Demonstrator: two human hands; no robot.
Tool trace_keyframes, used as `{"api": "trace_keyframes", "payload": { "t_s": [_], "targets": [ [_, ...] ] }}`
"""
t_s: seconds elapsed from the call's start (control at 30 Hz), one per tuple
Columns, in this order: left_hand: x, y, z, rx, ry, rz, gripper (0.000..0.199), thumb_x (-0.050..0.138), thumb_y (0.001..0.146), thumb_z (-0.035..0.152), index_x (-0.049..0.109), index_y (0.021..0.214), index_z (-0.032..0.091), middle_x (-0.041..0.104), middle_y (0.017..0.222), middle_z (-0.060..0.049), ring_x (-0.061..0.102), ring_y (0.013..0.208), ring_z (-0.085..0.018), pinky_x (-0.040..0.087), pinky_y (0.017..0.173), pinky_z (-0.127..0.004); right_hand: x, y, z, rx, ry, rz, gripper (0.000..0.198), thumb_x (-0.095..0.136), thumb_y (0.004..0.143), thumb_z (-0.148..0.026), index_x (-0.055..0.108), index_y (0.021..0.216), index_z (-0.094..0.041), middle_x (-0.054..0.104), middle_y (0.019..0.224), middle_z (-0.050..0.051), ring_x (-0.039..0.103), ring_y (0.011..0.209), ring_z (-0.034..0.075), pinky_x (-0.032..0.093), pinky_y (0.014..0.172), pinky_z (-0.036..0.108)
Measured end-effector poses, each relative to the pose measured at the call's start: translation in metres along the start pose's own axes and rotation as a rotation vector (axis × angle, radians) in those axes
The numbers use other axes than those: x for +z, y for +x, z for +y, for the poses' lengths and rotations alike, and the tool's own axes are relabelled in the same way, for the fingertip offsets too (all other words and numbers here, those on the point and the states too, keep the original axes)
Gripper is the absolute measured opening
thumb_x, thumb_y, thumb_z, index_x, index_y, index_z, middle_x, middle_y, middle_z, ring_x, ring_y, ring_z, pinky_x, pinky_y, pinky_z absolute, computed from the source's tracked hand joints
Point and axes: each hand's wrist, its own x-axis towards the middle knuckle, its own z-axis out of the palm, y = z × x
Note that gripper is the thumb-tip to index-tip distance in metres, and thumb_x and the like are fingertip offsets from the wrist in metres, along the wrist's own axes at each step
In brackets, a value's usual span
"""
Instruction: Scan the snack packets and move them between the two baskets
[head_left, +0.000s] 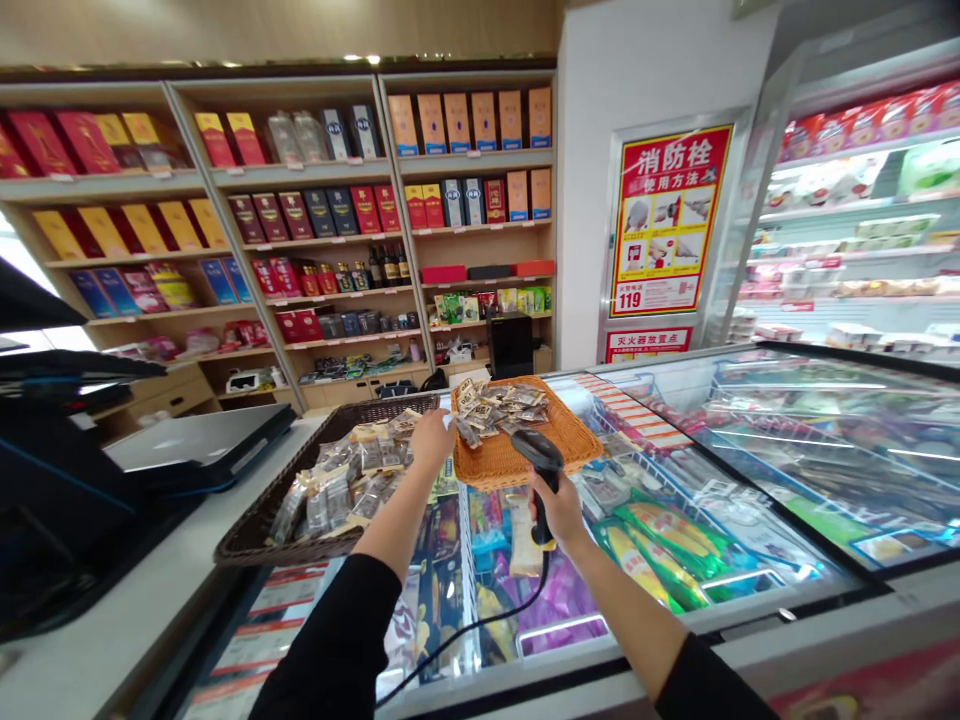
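Observation:
My right hand [561, 505] is wrapped round the handle of a black barcode scanner [541, 455], whose head is over the front of an orange wicker basket [487, 466]. A cable hangs from the scanner's handle. Small flat packets [499, 405] lie heaped in the back part of that basket. Between it and a dark brown wicker basket [300, 552], my left hand [433, 438] is closed, with something small and whitish at its fingertips that I cannot make out. More clear-and-brown packets [352, 470] fill the dark basket.
Both baskets rest on the glass top of a chest freezer [720, 590] holding bagged food. At left are a grey counter [142, 610] and a flat silver-topped device [202, 440]. Shelves of boxes [337, 210] stand behind, and a lit open cooler [862, 240] is at right.

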Motion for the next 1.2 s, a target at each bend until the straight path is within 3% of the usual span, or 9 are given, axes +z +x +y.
{"api": "trace_keyframes", "payload": {
  "t_s": [0.13,0.23,0.37,0.57,0.67,0.77,0.83,1.03,1.2],
  "targets": [
    [0.015,0.021,0.017,-0.187,0.037,-0.201,0.049,0.051,0.085,0.045,0.057,0.116,0.007,0.063,0.116,-0.023,0.059,0.111,-0.032,0.046,0.084,-0.035,-0.014,0.018,0.002,-0.018,0.035,0.205,0.039,0.065,0.070,-0.058,0.049,0.069,-0.022,0.049,0.043,-0.006,0.046,0.032,0.013,0.038,0.033,0.025],
    [0.027,0.026,0.023,-0.246,0.081,-0.179,0.058,0.064,0.077,0.044,0.051,0.120,0.008,0.064,0.114,-0.023,0.062,0.107,-0.032,0.047,0.080,-0.034,-0.020,0.024,0.005,-0.019,0.032,0.264,0.038,0.064,0.072,-0.056,0.048,0.067,-0.022,0.049,0.042,-0.005,0.046,0.032,0.013,0.038,0.034,0.026],
    [0.039,0.022,0.024,-0.207,0.152,-0.101,0.059,0.069,0.072,0.035,0.050,0.122,0.010,0.067,0.107,-0.020,0.063,0.104,-0.030,0.044,0.084,-0.034,-0.020,0.026,0.010,-0.023,0.027,0.267,0.037,0.062,0.074,-0.056,0.047,0.067,-0.023,0.049,0.043,-0.006,0.046,0.032,0.013,0.037,0.034,0.025],
    [0.034,0.024,0.018,-0.116,0.033,-0.195,0.032,0.062,0.079,0.041,0.068,0.101,0.018,0.071,0.099,-0.014,0.063,0.102,-0.032,0.044,0.081,-0.035,-0.015,0.024,0.007,-0.001,0.079,0.286,0.037,0.065,0.071,-0.055,0.046,0.068,-0.023,0.049,0.045,-0.006,0.045,0.032,0.012,0.036,0.032,0.024],
    [0.027,0.024,0.010,-0.076,-0.313,-0.159,0.030,0.062,0.079,0.037,0.068,0.104,0.020,0.072,0.092,-0.009,0.066,0.092,-0.027,0.047,0.073,-0.030,-0.010,0.013,0.000,-0.013,0.092,0.214,0.036,0.066,0.071,-0.054,0.050,0.073,-0.021,0.049,0.046,-0.007,0.044,0.031,0.011,0.035,0.032,0.023],
    [0.025,0.013,-0.001,-0.097,-0.742,-0.196,0.035,0.062,0.078,0.040,0.063,0.107,0.019,0.070,0.077,-0.004,0.065,0.069,-0.019,0.048,0.061,-0.026,-0.004,-0.005,-0.006,-0.045,0.033,0.014,0.035,0.063,0.074,-0.052,0.053,0.074,-0.019,0.050,0.048,-0.006,0.044,0.033,0.010,0.036,0.034,0.022],
    [0.028,0.002,-0.010,-0.108,-0.891,-0.222,0.038,0.064,0.075,0.045,0.062,0.102,0.018,0.064,0.064,0.001,0.059,0.057,-0.015,0.045,0.054,-0.023,0.000,-0.015,-0.009,-0.070,-0.069,-0.095,0.034,0.061,0.077,-0.051,0.053,0.070,-0.018,0.049,0.046,-0.005,0.045,0.034,0.010,0.037,0.036,0.022],
    [0.034,-0.012,-0.017,-0.115,-1.001,0.014,0.042,0.068,0.067,0.049,0.061,0.091,0.016,0.053,0.054,0.006,0.047,0.048,-0.009,0.035,0.049,-0.020,0.007,-0.031,-0.014,-0.056,-0.275,-0.204,0.030,0.059,0.077,-0.047,0.054,0.069,-0.019,0.048,0.040,-0.005,0.043,0.032,0.011,0.034,0.035,0.022],
    [0.033,-0.010,-0.015,-0.161,-0.977,-0.014,0.045,0.069,0.065,0.049,0.062,0.093,0.015,0.051,0.051,0.007,0.045,0.048,-0.009,0.033,0.049,-0.020,0.010,-0.034,-0.016,-0.041,-0.348,-0.230,0.029,0.061,0.076,-0.047,0.054,0.071,-0.019,0.049,0.041,-0.004,0.045,0.034,0.012,0.036,0.038,0.023]
  ]
}}
